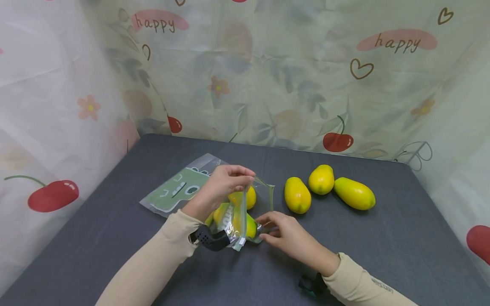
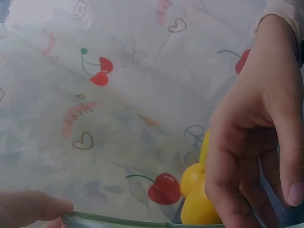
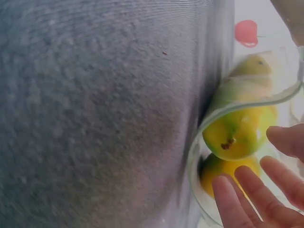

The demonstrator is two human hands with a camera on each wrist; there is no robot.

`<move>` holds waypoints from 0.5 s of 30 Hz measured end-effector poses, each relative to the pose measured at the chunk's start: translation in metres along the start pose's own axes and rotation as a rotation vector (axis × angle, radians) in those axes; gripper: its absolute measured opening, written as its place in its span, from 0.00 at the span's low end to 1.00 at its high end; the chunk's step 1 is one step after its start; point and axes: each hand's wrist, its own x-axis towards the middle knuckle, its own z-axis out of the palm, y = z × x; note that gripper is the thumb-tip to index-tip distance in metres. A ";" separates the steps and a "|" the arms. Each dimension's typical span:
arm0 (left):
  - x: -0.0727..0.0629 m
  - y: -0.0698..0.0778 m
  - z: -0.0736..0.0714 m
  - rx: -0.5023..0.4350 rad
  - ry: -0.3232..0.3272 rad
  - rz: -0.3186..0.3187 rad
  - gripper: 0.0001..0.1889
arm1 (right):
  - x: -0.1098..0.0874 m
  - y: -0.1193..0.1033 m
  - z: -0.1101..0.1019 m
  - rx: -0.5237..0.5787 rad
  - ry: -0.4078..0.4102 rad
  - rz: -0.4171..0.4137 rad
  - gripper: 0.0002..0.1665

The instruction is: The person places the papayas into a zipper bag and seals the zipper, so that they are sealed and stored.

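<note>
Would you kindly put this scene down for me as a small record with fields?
Left hand: pinches the clear bag by its rim
Right hand: at the bag's mouth, fingers apart, no grip on anything visible
Bagged fruit: at least two, yellow with green patches
Loose fruit: three, yellow, right of the clear bag
Printed bag: green design, lying left of the clear bag
Surface: dark table
</note>
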 end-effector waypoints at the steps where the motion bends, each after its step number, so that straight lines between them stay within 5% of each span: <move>1: 0.000 0.000 0.000 -0.003 0.000 0.000 0.14 | -0.001 -0.001 -0.001 -0.001 0.007 0.008 0.19; 15: 0.001 -0.003 -0.001 -0.011 0.010 0.001 0.14 | -0.009 -0.018 -0.036 -0.028 0.193 0.002 0.23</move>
